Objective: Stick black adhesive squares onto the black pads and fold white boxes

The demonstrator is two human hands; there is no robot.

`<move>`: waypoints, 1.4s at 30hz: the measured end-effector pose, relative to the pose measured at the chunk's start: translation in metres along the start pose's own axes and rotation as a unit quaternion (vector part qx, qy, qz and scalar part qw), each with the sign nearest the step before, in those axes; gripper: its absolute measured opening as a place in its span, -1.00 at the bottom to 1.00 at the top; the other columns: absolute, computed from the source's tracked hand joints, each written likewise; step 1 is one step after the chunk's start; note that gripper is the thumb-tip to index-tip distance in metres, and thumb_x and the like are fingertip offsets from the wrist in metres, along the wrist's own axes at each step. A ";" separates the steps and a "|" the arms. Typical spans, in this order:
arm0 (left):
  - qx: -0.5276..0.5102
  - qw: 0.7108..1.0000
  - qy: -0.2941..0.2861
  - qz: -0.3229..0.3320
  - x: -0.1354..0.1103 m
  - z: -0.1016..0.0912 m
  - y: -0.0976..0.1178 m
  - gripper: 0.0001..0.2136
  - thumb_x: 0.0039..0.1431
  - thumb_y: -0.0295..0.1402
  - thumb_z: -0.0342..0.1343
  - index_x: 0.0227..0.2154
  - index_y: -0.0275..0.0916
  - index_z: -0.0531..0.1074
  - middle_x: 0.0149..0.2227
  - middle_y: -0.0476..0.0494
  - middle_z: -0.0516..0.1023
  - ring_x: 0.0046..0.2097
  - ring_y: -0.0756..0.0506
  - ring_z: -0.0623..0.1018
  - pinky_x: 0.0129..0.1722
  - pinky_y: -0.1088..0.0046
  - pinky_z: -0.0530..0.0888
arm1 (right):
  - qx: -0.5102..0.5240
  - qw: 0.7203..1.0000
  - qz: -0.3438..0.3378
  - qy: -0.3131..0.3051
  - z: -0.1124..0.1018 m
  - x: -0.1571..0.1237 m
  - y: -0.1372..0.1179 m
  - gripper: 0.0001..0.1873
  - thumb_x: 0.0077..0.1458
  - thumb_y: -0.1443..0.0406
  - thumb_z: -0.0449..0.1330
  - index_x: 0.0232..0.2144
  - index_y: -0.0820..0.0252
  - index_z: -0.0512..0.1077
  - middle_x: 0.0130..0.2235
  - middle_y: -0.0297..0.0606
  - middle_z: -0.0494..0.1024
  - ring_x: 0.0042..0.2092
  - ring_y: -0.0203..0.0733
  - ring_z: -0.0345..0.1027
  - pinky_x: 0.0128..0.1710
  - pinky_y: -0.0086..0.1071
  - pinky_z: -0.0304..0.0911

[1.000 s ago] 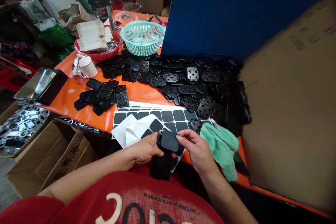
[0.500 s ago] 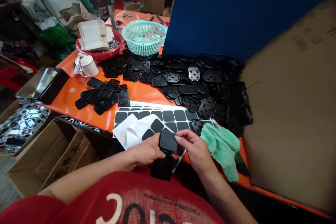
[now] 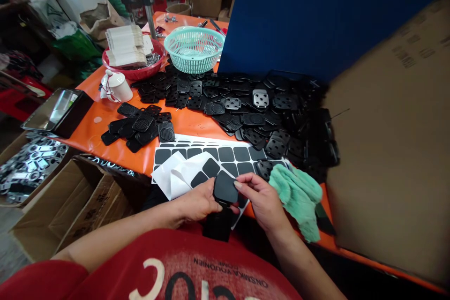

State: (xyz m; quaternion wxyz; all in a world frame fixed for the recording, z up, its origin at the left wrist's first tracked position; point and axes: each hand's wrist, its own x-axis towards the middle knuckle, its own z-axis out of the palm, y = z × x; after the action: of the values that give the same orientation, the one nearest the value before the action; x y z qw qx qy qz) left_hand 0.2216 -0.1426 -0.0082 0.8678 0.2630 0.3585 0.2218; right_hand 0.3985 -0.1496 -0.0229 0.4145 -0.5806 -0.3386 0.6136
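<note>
My left hand (image 3: 197, 202) and my right hand (image 3: 260, 199) together pinch a small black rounded pad (image 3: 225, 188) at the near edge of the orange table (image 3: 190, 124). The left thumb and fingers grip its left side; the right fingertips press its right edge. Just behind the hands lies a white sheet of black sticker pads (image 3: 214, 157) with a peeled corner. A mint green cloth (image 3: 298, 194) lies to the right of my right hand.
A large heap of black plates (image 3: 253, 108) covers the table, with a smaller pile (image 3: 140, 126) at left. Behind stand a teal basket (image 3: 194, 49), a red bowl (image 3: 135, 71) and a white pot (image 3: 116, 86). Cardboard (image 3: 390, 140) rises at right; open boxes (image 3: 70, 201) sit lower left.
The black pad has tilted up a little between my fingers, and both hands have shifted slightly to the right. Everything on the table stays put.
</note>
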 end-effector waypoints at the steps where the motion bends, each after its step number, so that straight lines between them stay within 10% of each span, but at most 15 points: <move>1: -0.001 1.000 -0.002 0.001 0.000 0.000 0.000 -0.41 -0.24 -0.61 0.11 -0.02 -0.26 0.22 -0.27 -0.11 0.58 -0.36 -0.02 0.57 -0.43 0.55 0.33 | -0.001 1.000 -0.002 0.001 0.000 0.000 0.000 -0.69 -0.15 0.11 0.40 -0.44 0.15 0.45 -0.55 -0.38 0.47 -0.57 -0.28 0.31 -0.58 -0.42 0.23; 42: -0.063 0.998 -0.029 0.009 0.003 -0.008 -0.009 -0.38 -0.25 -0.61 0.17 -0.01 -0.26 0.21 -0.25 -0.16 0.57 -0.22 -0.16 0.61 -0.27 0.39 0.44 | -0.134 0.989 -0.060 0.034 0.003 0.003 0.005 -0.73 -0.08 0.12 0.31 -0.41 0.19 0.46 -0.53 -0.36 0.45 -0.48 -0.28 0.28 -0.47 -0.41 0.23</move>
State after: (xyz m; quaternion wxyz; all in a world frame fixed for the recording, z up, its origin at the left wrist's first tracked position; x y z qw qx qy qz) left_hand 0.2194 -0.1455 -0.0199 0.8905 0.2175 0.3163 0.2441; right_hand 0.3948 -0.1493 -0.0282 0.3802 -0.6298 -0.4381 0.5165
